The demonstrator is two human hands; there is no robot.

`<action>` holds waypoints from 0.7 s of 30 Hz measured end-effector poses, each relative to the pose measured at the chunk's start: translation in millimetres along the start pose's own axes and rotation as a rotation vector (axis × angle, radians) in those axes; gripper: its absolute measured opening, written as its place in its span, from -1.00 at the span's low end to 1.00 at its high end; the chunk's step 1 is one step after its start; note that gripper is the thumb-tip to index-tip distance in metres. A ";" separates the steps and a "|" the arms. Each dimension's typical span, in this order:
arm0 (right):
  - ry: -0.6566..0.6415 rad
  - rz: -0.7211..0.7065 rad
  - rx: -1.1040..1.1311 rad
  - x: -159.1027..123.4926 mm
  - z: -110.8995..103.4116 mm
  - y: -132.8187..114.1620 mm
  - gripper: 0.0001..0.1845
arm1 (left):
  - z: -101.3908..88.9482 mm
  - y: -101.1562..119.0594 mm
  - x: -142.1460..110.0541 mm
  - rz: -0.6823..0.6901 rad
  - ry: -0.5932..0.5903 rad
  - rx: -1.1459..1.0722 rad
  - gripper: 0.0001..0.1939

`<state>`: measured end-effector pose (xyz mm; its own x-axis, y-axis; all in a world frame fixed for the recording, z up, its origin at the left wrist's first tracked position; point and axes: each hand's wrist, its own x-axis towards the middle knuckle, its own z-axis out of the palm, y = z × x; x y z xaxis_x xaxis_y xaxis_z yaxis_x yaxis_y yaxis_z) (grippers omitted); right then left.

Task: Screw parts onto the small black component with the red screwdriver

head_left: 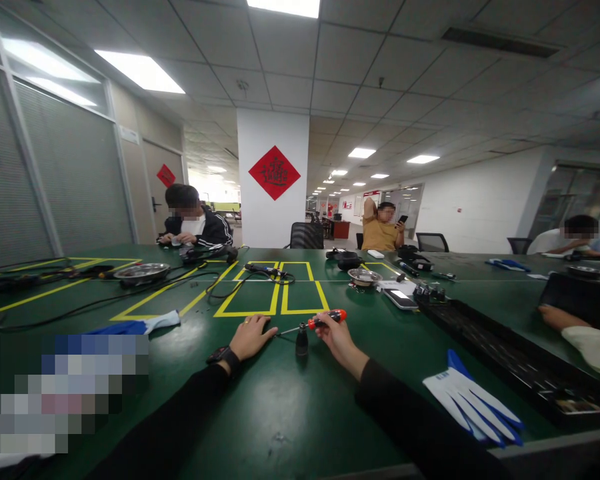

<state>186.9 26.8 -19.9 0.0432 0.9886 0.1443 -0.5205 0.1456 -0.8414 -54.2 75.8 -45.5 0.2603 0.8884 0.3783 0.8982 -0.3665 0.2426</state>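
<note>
My right hand (pixel 336 335) is closed around the red-and-black handle of a screwdriver (pixel 339 316), whose thin shaft points left. The screwdriver's tip comes close to the fingertips of my left hand (pixel 253 339). That hand lies low over the green table with its fingers stretched out; whether a small part sits under them is hidden. A small black tapered object (pixel 301 343) stands upright between my hands, just below the shaft. My left wrist wears a dark watch (pixel 223 357).
White-and-blue gloves (pixel 470 397) lie at right beside a long black tray (pixel 510 353) of small parts. A phone (pixel 399 299) and a metal bowl (pixel 364 277) sit farther back. Cables and another bowl (pixel 143 272) are at left. Several people sit around the table.
</note>
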 end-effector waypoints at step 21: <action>0.135 -0.009 0.130 10.9 -10.4 0.8 -0.76 | -9.0 11.8 -5.5 0.162 -0.211 0.002 -0.50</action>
<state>195.8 38.1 -24.4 0.1576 0.9848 0.0726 -0.6247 0.1564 -0.7651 -48.2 64.1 -36.7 0.4686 0.8562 0.2175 0.8394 -0.5083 0.1924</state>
